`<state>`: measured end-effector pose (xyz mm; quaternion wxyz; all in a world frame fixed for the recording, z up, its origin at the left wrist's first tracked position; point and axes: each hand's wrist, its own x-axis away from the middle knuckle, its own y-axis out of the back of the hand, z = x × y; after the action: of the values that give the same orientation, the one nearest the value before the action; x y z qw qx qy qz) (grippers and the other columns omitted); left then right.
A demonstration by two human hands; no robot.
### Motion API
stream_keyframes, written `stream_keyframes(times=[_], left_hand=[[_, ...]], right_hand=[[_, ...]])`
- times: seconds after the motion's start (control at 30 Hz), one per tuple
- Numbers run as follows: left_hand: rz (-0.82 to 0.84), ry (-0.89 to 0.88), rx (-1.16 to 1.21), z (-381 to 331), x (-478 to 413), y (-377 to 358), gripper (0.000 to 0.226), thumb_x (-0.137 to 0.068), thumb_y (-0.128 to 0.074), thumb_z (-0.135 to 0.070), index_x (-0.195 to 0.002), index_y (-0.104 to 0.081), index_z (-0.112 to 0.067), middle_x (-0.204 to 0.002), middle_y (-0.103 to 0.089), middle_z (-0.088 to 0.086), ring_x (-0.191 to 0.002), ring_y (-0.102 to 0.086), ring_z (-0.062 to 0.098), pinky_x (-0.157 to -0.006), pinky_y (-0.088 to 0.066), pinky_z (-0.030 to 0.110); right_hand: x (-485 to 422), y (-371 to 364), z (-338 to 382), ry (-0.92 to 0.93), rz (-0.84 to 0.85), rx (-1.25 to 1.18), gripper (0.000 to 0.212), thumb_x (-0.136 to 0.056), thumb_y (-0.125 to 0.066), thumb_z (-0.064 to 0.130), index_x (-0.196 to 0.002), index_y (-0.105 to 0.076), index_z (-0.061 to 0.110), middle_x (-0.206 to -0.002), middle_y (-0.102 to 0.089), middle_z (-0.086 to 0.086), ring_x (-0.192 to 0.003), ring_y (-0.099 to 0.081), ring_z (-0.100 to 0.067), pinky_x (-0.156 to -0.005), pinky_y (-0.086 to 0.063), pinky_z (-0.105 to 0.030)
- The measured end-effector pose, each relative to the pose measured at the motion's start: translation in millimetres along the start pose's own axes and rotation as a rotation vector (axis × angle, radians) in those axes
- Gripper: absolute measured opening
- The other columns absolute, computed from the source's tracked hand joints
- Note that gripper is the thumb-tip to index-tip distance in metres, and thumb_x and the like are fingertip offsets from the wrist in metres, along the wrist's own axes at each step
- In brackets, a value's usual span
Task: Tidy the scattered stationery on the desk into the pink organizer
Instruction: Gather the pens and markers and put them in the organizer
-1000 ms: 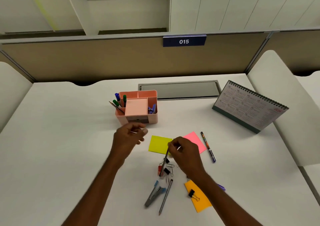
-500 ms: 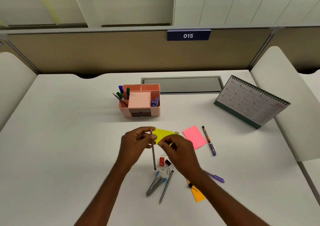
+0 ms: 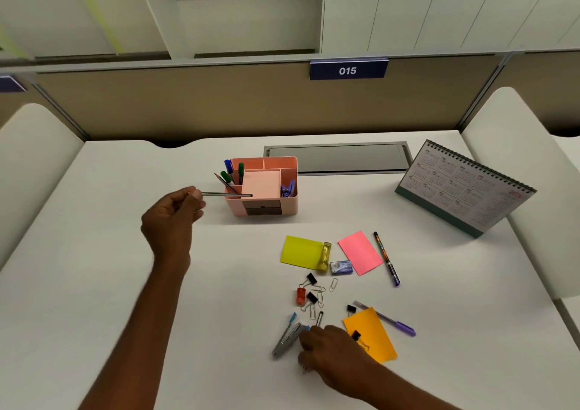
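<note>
Reading the writing first: a dark blue plate [image 3: 347,70] on the partition at twelve o'clock says "015" in white. The desk calendar [image 3: 464,190] at two o'clock carries a red year figure too small to make out.

The pink organizer [image 3: 290,204] stands on the white desk [image 3: 94,284], at twelve o'clock from the scattered stationery. It is a salmon-pink box with several compartments and a dark drawer front. Markers [image 3: 241,171] with blue and green caps stand in its left cells, and something blue sits in the right one.

The left hand [image 3: 171,218], at nine o'clock from the organizer, pinches a grey pencil [image 3: 226,194] held level, its far end over the front left cell. The right hand [image 3: 329,351], at six o'clock, lies curled over a dark pencil [image 3: 319,318] just beside a grey stapler [image 3: 287,339]. I cannot tell whether it grips anything. The two hands are well apart.
</note>
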<state>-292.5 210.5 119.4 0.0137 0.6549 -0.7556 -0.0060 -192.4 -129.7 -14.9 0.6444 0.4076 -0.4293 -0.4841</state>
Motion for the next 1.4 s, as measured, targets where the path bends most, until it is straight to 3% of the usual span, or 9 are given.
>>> stream_keyframes(times=[0.27, 0.43, 0.6, 0.87, 0.97, 1.23, 1.4], left_hand=[[-0.034, -0.061, -0.119, -2.1, -41.0, -13.7, 0.024, -0.093, -0.077, -0.018, -0.112, -0.079, -0.005, -0.096, -0.079, 0.012, -0.084, -0.079, 0.026, -0.079, -0.065, 0.036], [-0.032, -0.087, -0.242, 4.3, -52.5, -23.9, 0.021, -0.092, -0.078, -0.022, -0.108, -0.079, -0.008, -0.089, -0.079, 0.008, -0.077, -0.079, 0.021, -0.072, -0.064, 0.032], [-0.022, -0.057, -0.328, 19.4, -63.4, -36.7, 0.022, -0.09, -0.08, -0.022, -0.106, -0.079, -0.007, -0.086, -0.079, 0.008, -0.073, -0.078, 0.019, -0.072, -0.066, 0.035], [-0.014, 0.001, -0.437, 34.4, -69.9, -57.9, 0.021, -0.091, -0.08, -0.025, -0.104, -0.079, -0.01, -0.089, -0.079, 0.008, -0.072, -0.077, 0.02, -0.073, -0.066, 0.037], [-0.016, 0.02, -0.44, 33.7, -73.4, -64.0, 0.021, -0.091, -0.08, -0.025, -0.106, -0.078, -0.009, -0.092, -0.079, 0.008, -0.074, -0.078, 0.021, -0.075, -0.066, 0.039], [-0.049, 0.075, -0.403, 37.0, -78.6, -68.3, 0.023, -0.091, -0.08, -0.026, -0.106, -0.078, -0.008, -0.091, -0.079, 0.007, -0.073, -0.078, 0.021, -0.077, -0.067, 0.041], [-0.057, 0.13, -0.39, 42.1, -81.6, -66.0, 0.032, -0.088, -0.083, -0.03, -0.111, -0.076, -0.008, -0.095, -0.079, 0.009, -0.076, -0.079, 0.023, -0.08, -0.067, 0.044]], right_hand=[[-3.5, 4.8, 0.8, 0.105, 0.04, 0.078, 0.024, -0.081, -0.077, 0.023, -0.096, -0.058, 0.026, -0.095, -0.058, 0.004, -0.079, -0.057, -0.012, -0.055, -0.045, -0.027], [-4.9, -0.8, -2.1, 0.115, 0.039, 0.113, 0.032, -0.081, -0.075, 0.023, -0.105, -0.055, 0.024, -0.101, -0.06, 0.004, -0.085, -0.058, -0.012, -0.057, -0.051, -0.027], [-6.4, 3.7, -6.1, 0.064, 0.024, 0.076, 0.037, -0.076, -0.072, 0.022, -0.107, -0.054, 0.03, -0.101, -0.059, 0.009, -0.084, -0.054, -0.009, -0.055, -0.045, -0.026], [-10.9, 16.2, -8.7, 0.007, -0.046, -0.059, 0.025, -0.091, -0.058, 0.018, -0.114, -0.055, 0.027, -0.106, -0.057, 0.005, -0.091, -0.056, -0.016, -0.06, -0.05, -0.033], [-14.8, 20.6, -9.1, -0.047, -0.108, -0.122, 0.021, -0.094, -0.061, 0.02, -0.111, -0.057, 0.03, -0.106, -0.057, 0.008, -0.091, -0.057, -0.015, -0.06, -0.045, -0.031], [-21.8, 28.5, -13.4, -0.177, -0.253, -0.143, 0.02, -0.093, -0.065, 0.026, -0.106, -0.053, 0.036, -0.102, -0.056, 0.013, -0.089, -0.057, -0.011, -0.056, -0.05, -0.031], [-19.6, 35.9, -16.1, -0.235, -0.273, -0.216, 0.01, -0.101, -0.052, 0.034, -0.108, -0.056, 0.038, -0.106, -0.059, 0.014, -0.096, -0.057, -0.009, -0.063, -0.049, -0.031]])
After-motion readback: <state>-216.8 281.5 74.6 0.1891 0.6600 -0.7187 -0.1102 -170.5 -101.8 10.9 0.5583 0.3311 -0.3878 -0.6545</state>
